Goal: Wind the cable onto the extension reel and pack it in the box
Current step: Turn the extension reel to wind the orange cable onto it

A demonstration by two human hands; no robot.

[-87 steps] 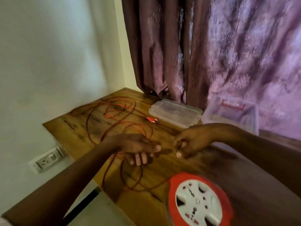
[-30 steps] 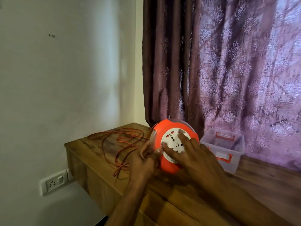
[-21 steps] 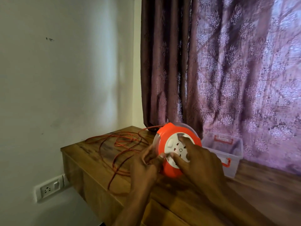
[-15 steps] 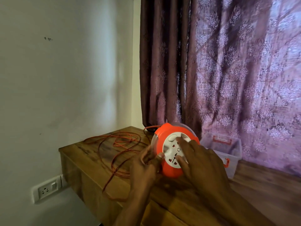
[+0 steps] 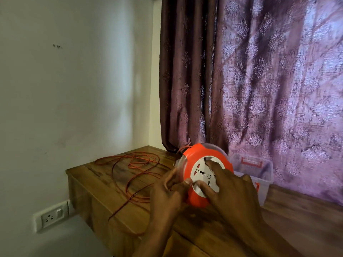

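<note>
On the table (image 5: 104, 184), left hand (image 5: 167, 193) grips the reel (image 5: 191, 164) rim; right hand (image 5: 230, 190) presses its face, fingers spread. Loose cable (image 5: 130, 175) may tangle or fall off the edge.

Wooden table (image 5: 104, 184): cable (image 5: 130, 175), box (image 5: 263, 180).

I see a brown wooden table (image 5: 104, 182) with a visible grain, set into the corner against a plain off-white wall (image 5: 74, 89). A white wall socket with a switch (image 5: 51, 217) sits on that wall, just below the tabletop's left edge. Behind the table hangs a dark purple curtain with a damask pattern (image 5: 250, 75), falling in folds to the tabletop.
</note>
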